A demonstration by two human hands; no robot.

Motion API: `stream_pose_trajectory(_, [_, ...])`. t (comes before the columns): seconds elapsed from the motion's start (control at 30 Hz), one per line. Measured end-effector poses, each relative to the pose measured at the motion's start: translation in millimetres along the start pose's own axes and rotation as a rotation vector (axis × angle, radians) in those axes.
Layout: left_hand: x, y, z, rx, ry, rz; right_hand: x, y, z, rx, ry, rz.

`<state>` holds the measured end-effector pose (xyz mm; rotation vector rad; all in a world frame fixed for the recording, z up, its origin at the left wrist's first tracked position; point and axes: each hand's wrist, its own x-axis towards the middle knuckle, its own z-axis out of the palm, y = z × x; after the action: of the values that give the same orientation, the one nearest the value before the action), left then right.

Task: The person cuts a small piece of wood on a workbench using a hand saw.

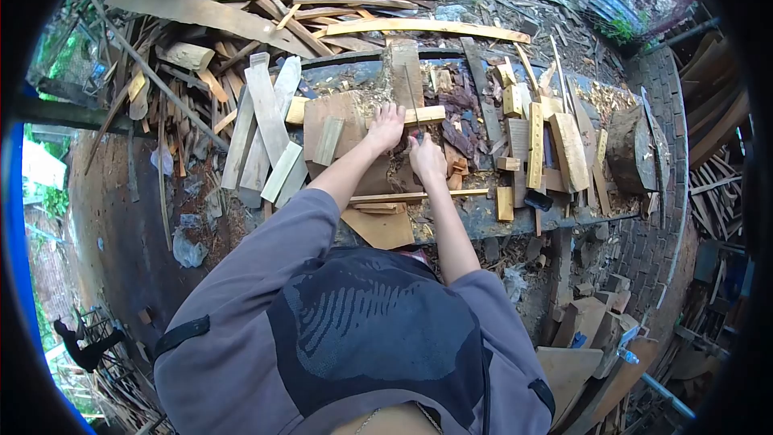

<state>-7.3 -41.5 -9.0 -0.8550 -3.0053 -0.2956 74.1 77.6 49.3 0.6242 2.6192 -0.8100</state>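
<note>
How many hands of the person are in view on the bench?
2. The left hand presses a light wood strip on the bench; the right hand is beside it, gripping a thin blade.

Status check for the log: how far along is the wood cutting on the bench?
Done: cut blocks lie on the workbench. In hand: left hand pins a wood strip; right hand holds a thin blade, seemingly a saw. Left: a big pile of slats behind.

Wood offcuts (538, 145) crowding the bench (483, 221) around both hands (407, 141)
</note>
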Motion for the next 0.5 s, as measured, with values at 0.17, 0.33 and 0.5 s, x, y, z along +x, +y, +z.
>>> stream_pose_trajectory(0.17, [3,4,-2,-0.076,-0.062,-0.099,0,11,15,-0.006,0.054,0.004])
stream_pose_trajectory(0.33, [5,6,6,-0.062,-0.062,-0.155,-22,16,10,0.017,0.045,-0.018])
stream_pose_trajectory(0.5, [6,5,10,-0.063,-0.024,-0.153,-82,37,-5,-0.026,0.007,0.043])
